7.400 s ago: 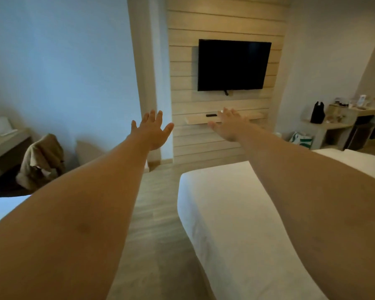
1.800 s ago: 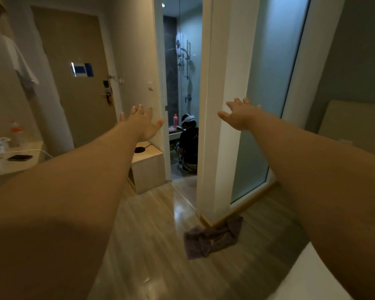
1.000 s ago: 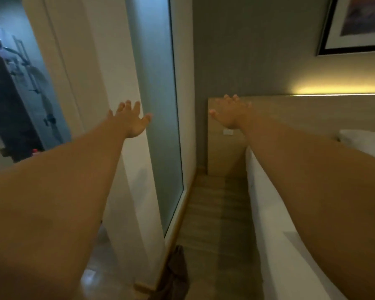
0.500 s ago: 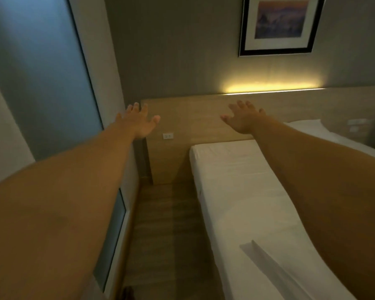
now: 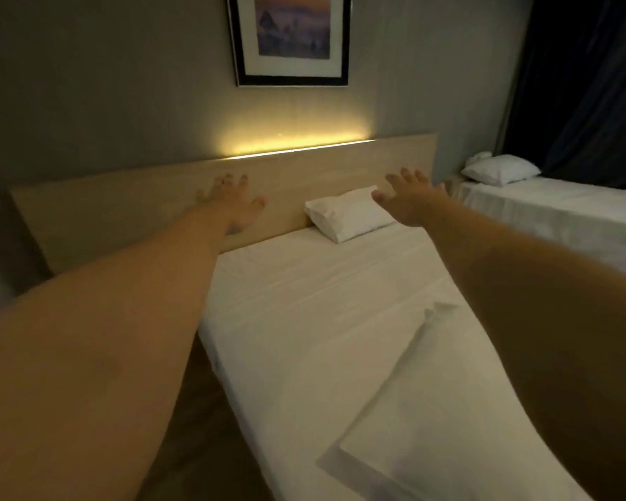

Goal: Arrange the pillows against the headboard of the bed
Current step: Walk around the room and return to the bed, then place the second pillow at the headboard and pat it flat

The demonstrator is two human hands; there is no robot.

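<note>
With both hands, left point(image 5: 235, 206) and right point(image 5: 409, 200), being held spread and empty, the near pillow point(image 5: 412, 410), lying well down the bed point(image 5: 304, 301) from the headboard point(image 5: 141, 207), is being judged soft, light and best gripped by its corners.

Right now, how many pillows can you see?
3: one pillow at the headboard, a second near the bed's foot, a third on the far bed. Others may be hidden.

White-sheeted single bed point(image 5: 304, 320): small white pillow point(image 5: 349, 215) at 12 o'clock, touching wooden headboard point(image 5: 141, 207); second white pillow point(image 5: 412, 428) flat at 5 o'clock.
</note>
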